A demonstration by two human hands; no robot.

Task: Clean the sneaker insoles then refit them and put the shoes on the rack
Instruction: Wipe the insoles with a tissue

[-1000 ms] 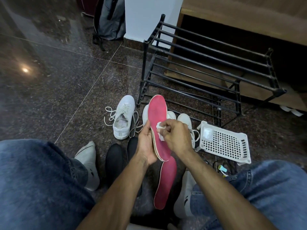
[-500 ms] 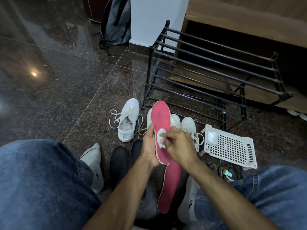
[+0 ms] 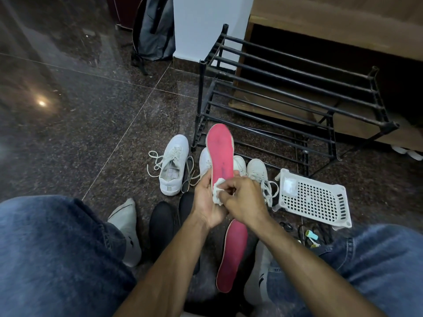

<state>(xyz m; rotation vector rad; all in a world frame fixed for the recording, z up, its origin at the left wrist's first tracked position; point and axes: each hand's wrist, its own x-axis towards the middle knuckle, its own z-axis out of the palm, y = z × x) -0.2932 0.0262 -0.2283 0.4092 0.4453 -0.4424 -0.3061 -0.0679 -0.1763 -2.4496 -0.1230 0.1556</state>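
Left hand (image 3: 207, 201) grips the pink insole (image 3: 220, 154) mid-length, in front of the rack (image 3: 295, 88); right hand (image 3: 246, 200) pinches a wipe (image 3: 217, 191) against it. Light and bendy, it is probably best supported at the middle.

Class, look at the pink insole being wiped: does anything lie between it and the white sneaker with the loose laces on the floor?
Nothing visible does. The left hand holds the insole up, and only bare floor borders the sneaker.
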